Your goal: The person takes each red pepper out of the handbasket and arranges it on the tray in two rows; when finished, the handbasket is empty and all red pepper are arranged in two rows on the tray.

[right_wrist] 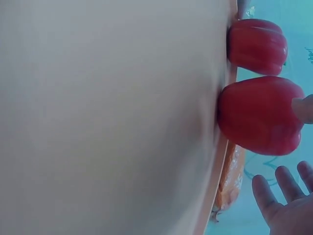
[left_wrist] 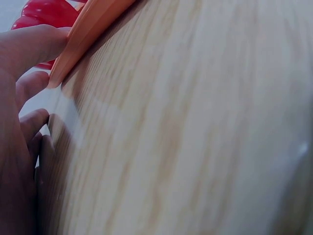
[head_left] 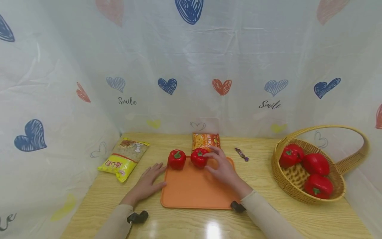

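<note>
Two red bell peppers stand on the far edge of an orange tray, a left one and a right one. My right hand is at the right side of the second pepper. Its thumb touches or overlaps that pepper near the top in the right wrist view, while several other fingers are spread apart from it. My left hand lies at the left edge of the orange tray, fingers extended, its thumb touching the rim.
A wicker basket with three red bell peppers stands on the right. At the left lies a yellow food bag. Behind the tray is an orange snack packet, and right of it a purple wrapped candy. A heart-patterned curtain stands behind the table.
</note>
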